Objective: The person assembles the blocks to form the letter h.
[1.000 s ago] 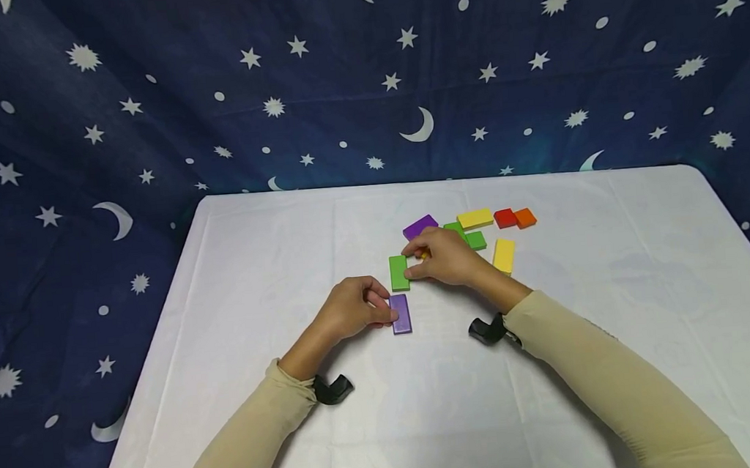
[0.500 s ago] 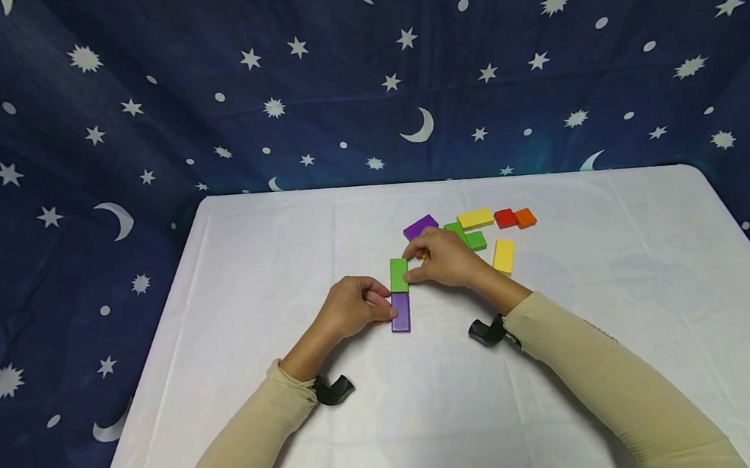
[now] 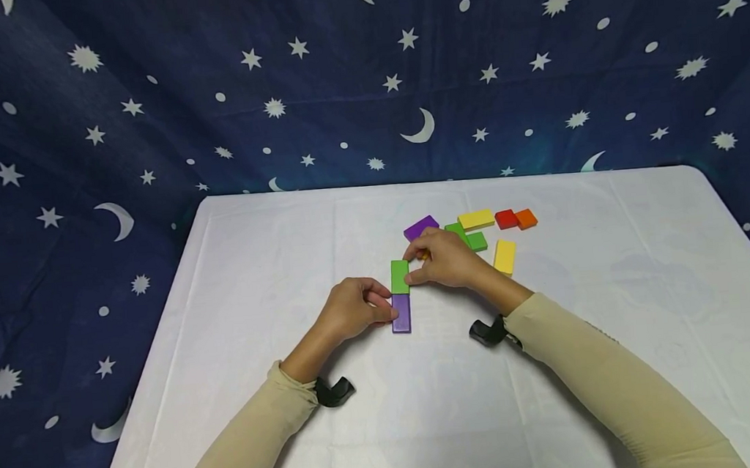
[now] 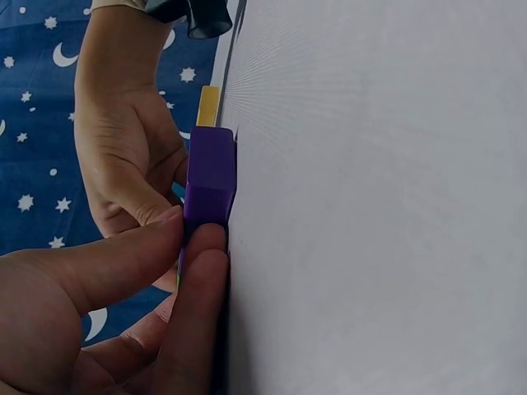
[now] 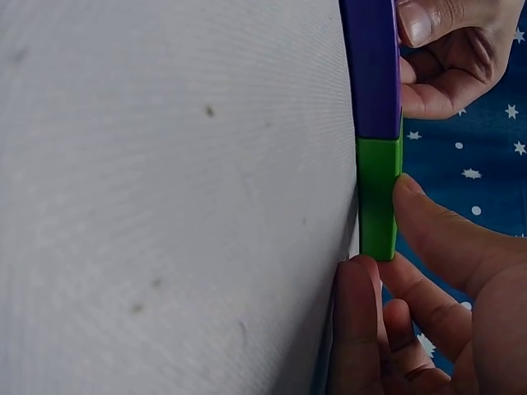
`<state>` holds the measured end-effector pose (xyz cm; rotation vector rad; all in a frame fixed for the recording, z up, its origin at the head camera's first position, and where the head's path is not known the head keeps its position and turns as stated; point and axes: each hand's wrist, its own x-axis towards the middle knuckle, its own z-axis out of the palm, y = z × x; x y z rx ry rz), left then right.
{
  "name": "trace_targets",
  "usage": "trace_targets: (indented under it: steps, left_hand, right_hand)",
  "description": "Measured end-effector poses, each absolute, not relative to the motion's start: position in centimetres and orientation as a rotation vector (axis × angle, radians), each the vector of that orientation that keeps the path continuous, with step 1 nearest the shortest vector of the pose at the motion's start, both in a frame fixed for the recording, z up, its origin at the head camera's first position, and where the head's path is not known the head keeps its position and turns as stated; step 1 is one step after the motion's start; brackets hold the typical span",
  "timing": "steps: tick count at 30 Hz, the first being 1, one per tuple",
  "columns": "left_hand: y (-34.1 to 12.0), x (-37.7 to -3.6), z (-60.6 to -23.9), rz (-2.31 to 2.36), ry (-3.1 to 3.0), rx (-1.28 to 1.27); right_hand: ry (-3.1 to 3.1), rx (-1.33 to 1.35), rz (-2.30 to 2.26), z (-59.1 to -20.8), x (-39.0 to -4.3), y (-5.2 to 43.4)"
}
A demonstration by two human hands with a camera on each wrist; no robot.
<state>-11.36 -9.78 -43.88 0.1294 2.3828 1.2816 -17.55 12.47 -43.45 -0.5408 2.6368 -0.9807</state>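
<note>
A purple block point(image 3: 400, 313) and a green block point(image 3: 400, 277) lie end to end on the white table, the green one on the far side. My left hand point(image 3: 353, 308) holds the purple block from its left, thumb on its upper edge and fingers low against its side. From the right, my right hand point(image 3: 444, 258) grips the green block, the thumb at its side and the index finger by its far end. In the right wrist view the purple block point(image 5: 375, 70) and the green block point(image 5: 379, 197) meet in a flush seam.
Behind my right hand lie another purple block point(image 3: 421, 226), a long yellow block point(image 3: 476, 219), a small green block point(image 3: 477, 241), a red block point(image 3: 506, 218) and an orange block point(image 3: 526, 218). A second yellow block point(image 3: 505, 257) sits beside my right wrist.
The green block has slid toward me with my right hand, closing the gap to the purple block. Since half a second ago, almost nothing has moved.
</note>
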Motion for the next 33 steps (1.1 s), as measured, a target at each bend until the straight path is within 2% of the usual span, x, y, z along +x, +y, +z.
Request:
trace_targets:
  steps: [33]
  left_hand:
    - [-9.75,-11.37,-43.90,1.327,2.346,0.131]
  right_hand:
    - [2.645,-0.565,-0.959,-43.47,-17.58,12.44]
